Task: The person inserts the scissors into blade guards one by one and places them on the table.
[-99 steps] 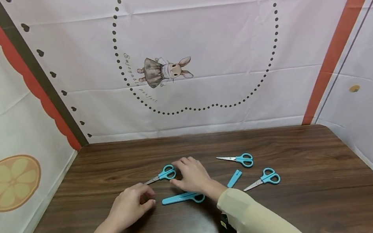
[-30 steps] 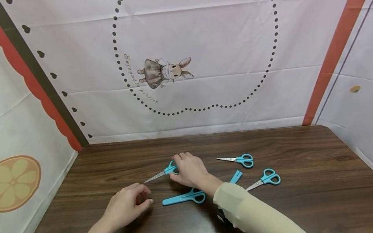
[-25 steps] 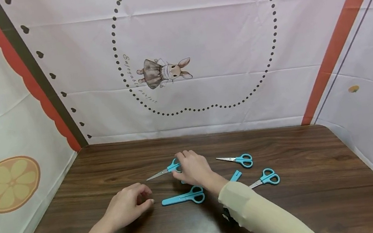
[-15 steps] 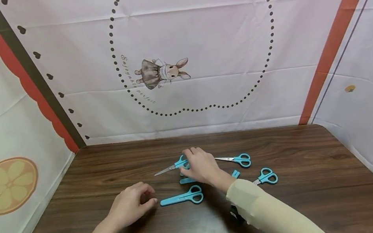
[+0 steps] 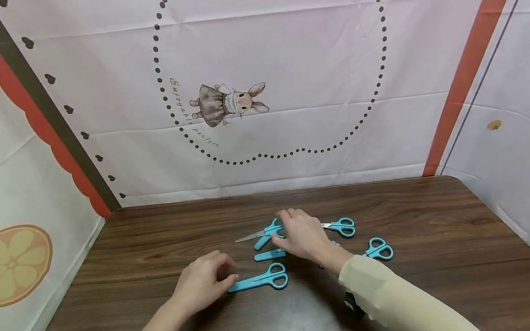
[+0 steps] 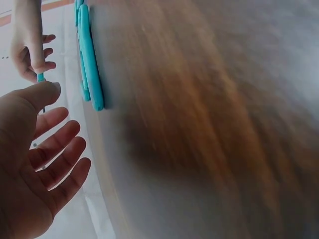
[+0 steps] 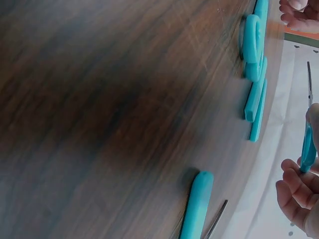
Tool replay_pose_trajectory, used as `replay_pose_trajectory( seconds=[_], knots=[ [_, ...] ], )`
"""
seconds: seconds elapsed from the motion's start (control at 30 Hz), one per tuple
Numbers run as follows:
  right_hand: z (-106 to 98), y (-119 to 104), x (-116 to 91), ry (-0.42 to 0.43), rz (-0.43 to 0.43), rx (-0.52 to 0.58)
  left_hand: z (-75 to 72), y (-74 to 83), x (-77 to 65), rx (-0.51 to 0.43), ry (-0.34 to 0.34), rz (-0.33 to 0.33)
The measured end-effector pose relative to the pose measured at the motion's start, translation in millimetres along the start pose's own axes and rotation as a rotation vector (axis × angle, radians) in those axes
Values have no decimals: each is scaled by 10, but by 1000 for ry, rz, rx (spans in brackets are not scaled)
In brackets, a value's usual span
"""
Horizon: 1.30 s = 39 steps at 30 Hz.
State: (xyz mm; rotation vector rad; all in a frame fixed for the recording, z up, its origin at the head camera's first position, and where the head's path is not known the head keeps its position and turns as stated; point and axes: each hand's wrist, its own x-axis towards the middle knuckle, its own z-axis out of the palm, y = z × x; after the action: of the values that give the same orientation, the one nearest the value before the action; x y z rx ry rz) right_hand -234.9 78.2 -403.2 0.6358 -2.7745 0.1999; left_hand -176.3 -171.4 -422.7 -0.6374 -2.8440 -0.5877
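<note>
My right hand pinches a pair of scissors by its light-blue handle, its bare blade pointing left. The right wrist view shows these scissors raised above the table, with thumb and fingers at the handle. Below the blade in the head view lie two blue blade covers, one slanted and one level. My left hand is relaxed, its thumb right at the tip of the sheathed scissors. In the left wrist view its fingers are spread loosely with nothing between them.
To the right on the brown table lie two more uncovered scissors, one farther back and one nearer. My right wrist hides most of another blue cover. A printed cloth hangs behind the table.
My right hand has picked up the scissors and carried them rightward, uncovering the two blade covers from behind it. My left hand has shifted right to the sheathed scissors' tip.
</note>
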Motion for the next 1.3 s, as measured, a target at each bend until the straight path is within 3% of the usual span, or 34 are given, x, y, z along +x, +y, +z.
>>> replay_pose_trajectory(
  seconds=[0.53, 0.93, 1.3],
  knots=[
    [-47, 280, -110, 32, 75, 29, 100, 193, 290, 14, 21, 21],
    [-123, 505, -164, 71, 130, 29, 218, 317, 509, 16, -75, 2],
    [-136, 601, -260, 62, 146, 23, 285, 376, 573, 51, -126, -61]
  ],
)
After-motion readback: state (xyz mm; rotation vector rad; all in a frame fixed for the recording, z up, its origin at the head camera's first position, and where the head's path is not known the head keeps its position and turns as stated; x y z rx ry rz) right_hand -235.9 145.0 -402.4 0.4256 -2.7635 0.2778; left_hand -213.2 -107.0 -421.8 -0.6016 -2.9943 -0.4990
